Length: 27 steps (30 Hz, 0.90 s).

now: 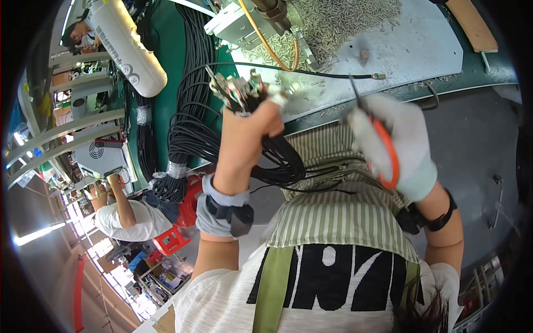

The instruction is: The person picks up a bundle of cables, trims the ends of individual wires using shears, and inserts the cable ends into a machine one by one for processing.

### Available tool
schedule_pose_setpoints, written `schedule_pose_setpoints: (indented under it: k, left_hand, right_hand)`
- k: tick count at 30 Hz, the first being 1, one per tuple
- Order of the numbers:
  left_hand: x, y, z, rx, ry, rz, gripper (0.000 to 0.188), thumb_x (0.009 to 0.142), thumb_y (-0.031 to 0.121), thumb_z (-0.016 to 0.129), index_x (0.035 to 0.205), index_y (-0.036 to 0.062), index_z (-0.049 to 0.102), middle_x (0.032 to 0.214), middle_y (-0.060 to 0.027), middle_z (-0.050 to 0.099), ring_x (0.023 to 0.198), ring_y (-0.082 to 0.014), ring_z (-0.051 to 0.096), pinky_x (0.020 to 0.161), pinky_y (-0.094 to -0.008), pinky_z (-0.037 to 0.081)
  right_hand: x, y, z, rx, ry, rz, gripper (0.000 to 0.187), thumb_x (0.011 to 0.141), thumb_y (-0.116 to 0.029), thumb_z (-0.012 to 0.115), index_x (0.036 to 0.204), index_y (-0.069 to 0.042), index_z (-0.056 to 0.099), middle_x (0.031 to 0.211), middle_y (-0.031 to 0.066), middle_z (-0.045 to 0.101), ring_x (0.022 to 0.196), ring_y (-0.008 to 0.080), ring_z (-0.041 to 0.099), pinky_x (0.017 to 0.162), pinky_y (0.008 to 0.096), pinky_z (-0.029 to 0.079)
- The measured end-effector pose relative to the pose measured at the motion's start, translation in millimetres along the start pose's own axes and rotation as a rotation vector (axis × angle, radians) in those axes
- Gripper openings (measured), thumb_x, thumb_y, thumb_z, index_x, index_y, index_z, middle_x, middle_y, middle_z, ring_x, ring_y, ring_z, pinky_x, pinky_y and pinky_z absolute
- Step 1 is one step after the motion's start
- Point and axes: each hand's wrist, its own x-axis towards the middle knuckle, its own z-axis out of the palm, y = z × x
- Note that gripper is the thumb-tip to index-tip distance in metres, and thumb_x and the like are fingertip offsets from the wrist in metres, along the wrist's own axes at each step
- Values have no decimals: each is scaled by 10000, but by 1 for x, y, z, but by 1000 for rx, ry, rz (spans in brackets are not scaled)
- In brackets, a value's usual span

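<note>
My left hand (252, 122) is bare and closed around a bundle of black cables. Their connector ends (239, 91), metal with bits of coloured wire, stick up above the fist. The cable lengths (283, 158) hang below it toward my lap. On the right, my right hand (408, 147) wears a white glove and is closed on what look like red-handled scissors (390, 152), a thin dark tip pointing up and away. Motion blurs this hand and the tool. One black cable with a metal plug (379, 76) lies across the work surface beyond both hands.
A machine with an orange hose (261, 36) stands over a pale board (411, 64) heaped with small metal pieces (344, 28). More black cables (191, 133) cover the green table at left, near a white cylindrical lamp (130, 53). Another person (136, 219) sits farther left.
</note>
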Motion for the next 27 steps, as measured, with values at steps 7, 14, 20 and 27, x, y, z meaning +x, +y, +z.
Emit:
schedule_pose_setpoints:
  k: [7, 14, 20, 27]
  left_hand:
    - [50, 17, 14, -64, -192, -81, 29, 811, 17, 580, 815, 11, 552, 615, 12, 477, 477, -65, 389, 454, -237, 322]
    - [59, 25, 14, 147, -218, -40, 35, 779, 26, 582, 757, 6, 564, 524, -3, 456, 428, -72, 408, 409, -232, 332]
    - [54, 29, 19, 302, -164, 24, 70, 767, 55, 607, 737, 4, 569, 535, -20, 512, 425, -83, 467, 398, -211, 348]
    - [46, 29, 24, 457, -85, 53, 88, 771, 83, 639, 788, 1, 611, 578, -15, 550, 451, -73, 492, 415, -205, 371]
  right_hand:
    - [86, 3, -18, -106, -118, -106, 210, 897, -191, 536, 796, -14, 587, 502, 29, 495, 366, 84, 450, 373, 231, 353]
    - [98, -21, -10, 86, -222, 133, 258, 861, -222, 558, 720, -6, 547, 492, 43, 483, 417, 99, 496, 400, 242, 384]
    - [97, -6, -12, 66, -222, -46, 253, 850, -216, 565, 720, 1, 549, 508, 52, 509, 442, 107, 517, 412, 242, 393]
    - [98, -2, -14, -7, -238, -75, 232, 847, -196, 575, 752, 15, 560, 508, 55, 510, 449, 118, 531, 426, 254, 417]
